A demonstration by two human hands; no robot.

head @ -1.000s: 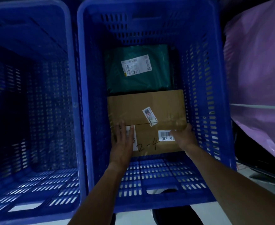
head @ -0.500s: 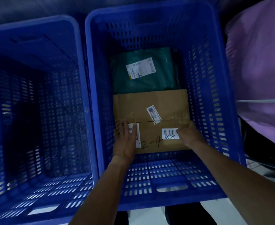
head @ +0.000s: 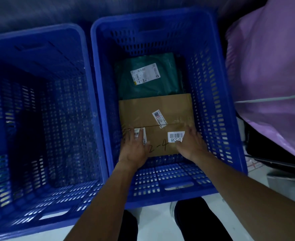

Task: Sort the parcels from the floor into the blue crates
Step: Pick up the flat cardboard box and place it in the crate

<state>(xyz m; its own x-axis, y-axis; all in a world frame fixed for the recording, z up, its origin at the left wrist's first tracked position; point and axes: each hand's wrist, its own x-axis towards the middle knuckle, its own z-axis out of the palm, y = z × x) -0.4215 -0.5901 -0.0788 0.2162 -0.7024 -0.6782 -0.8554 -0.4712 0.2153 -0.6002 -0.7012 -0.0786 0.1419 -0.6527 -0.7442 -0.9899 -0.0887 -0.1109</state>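
Head view: we see a brown cardboard parcel (head: 156,117) with barcode stickers and "2-4" handwritten on it. It lies flat on the bottom of the centre blue crate (head: 212,101), just below a green mailer (head: 148,87) in frame. The left hand (head: 134,150) rests flat on the parcel's near-left part. The right hand (head: 190,145) rests on the near-right corner, fingers straight and spread. Neither hand grips.

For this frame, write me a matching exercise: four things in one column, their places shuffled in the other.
Things:
1. cardboard box
2. green parcel
3. left crate
4. pink plastic sheet

Places:
A. far end of the right crate
B. outside the crates, past the right crate's right wall
C. under the left hand and right hand
D. next to the right crate, on its left

Pairs: 1-C, 2-A, 3-D, 4-B
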